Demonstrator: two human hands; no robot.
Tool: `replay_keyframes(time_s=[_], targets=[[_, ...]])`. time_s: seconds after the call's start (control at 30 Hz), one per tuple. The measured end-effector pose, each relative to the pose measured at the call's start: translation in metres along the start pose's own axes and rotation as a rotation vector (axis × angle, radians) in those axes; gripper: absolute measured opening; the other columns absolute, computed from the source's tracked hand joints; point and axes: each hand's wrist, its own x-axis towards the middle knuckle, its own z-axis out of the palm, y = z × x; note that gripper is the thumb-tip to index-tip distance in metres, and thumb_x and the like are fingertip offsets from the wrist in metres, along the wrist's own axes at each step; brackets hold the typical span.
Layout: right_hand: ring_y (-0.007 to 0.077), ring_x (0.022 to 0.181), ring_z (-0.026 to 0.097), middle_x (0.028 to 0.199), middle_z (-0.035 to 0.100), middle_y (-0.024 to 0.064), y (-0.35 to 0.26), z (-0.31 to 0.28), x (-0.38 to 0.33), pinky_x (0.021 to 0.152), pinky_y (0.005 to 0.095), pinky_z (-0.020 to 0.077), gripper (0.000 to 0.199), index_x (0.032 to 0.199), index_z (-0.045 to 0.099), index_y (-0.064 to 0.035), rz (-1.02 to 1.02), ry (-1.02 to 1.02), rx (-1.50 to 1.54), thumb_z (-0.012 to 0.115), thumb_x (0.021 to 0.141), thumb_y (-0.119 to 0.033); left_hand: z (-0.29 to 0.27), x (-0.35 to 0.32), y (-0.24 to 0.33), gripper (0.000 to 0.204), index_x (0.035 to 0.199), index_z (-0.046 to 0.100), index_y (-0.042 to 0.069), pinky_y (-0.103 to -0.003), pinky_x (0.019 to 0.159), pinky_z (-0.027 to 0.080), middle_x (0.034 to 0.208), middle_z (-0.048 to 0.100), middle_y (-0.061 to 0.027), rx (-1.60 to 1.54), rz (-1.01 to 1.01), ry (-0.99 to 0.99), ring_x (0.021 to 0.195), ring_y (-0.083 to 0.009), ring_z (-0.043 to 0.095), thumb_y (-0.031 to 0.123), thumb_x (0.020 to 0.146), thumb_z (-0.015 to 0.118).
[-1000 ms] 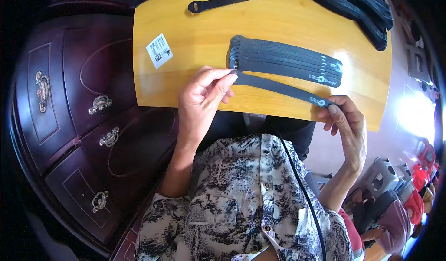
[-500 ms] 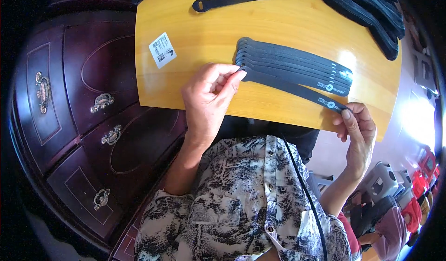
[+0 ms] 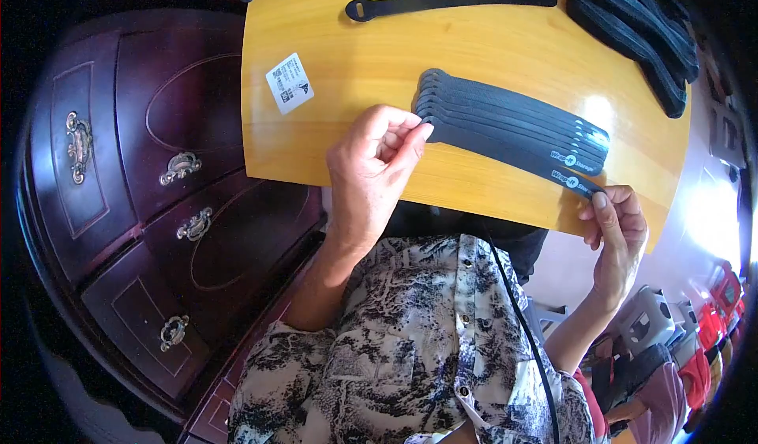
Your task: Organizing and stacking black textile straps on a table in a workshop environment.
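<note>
A fanned row of several black straps [image 3: 509,120] lies on the yellow wooden board [image 3: 474,41]. My left hand [image 3: 371,167] pinches the left end of the nearest strap [image 3: 505,153] between thumb and fingers. My right hand [image 3: 616,223] pinches that same strap's right end at the board's near right edge. The strap lies flat against the row, overlapping the one behind it.
A single black strap [image 3: 450,1] lies at the board's far side. A pile of more black straps [image 3: 632,25] sits at the far right. A white label card [image 3: 289,83] lies at the board's left. A dark wooden chest of drawers [image 3: 134,175] stands to the left.
Both hands carried the nearest strap up against the fanned row and laid it down; the view shifted a little so the board sits higher.
</note>
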Motion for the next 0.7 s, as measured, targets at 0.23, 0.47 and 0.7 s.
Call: replay_keyframes(time_s=[0.23,0.47,0.7], targets=[[0.0022,0.047,0.046,0.066,0.064,0.0016,0.003,0.004,0.000,0.043,0.0173,0.0311,0.011,0.087,0.062,-0.0060,0.026,0.081,0.013,0.067,0.089,-0.015,0.000,0.000,0.001,0.009,0.086,0.060,0.001,-0.017,0.054,0.041,0.070,0.059,0.0035,0.003,-0.023,-0.039,0.061,0.0001,0.049,-0.001,0.085,0.068],[0.0015,0.057,0.055,0.070,0.065,0.0000,-0.006,0.008,0.000,0.047,0.0145,0.0395,0.015,0.085,0.061,-0.0062,0.092,0.090,0.023,0.070,0.087,-0.018,-0.005,-0.001,0.006,0.009,0.085,0.061,0.001,-0.014,0.054,0.038,0.071,0.056,0.0071,0.055,-0.053,-0.027,0.060,0.0022,0.045,0.000,0.084,0.070],[0.0015,0.051,0.051,0.065,0.062,-0.0007,-0.008,0.006,0.001,0.043,0.0151,0.0366,0.018,0.080,0.060,-0.0058,0.092,0.110,-0.024,0.071,0.087,-0.018,-0.003,-0.002,0.008,0.009,0.087,0.060,0.003,-0.015,0.050,0.034,0.069,0.055,0.0062,0.080,-0.017,-0.042,0.057,0.0009,0.044,0.005,0.087,0.069]])
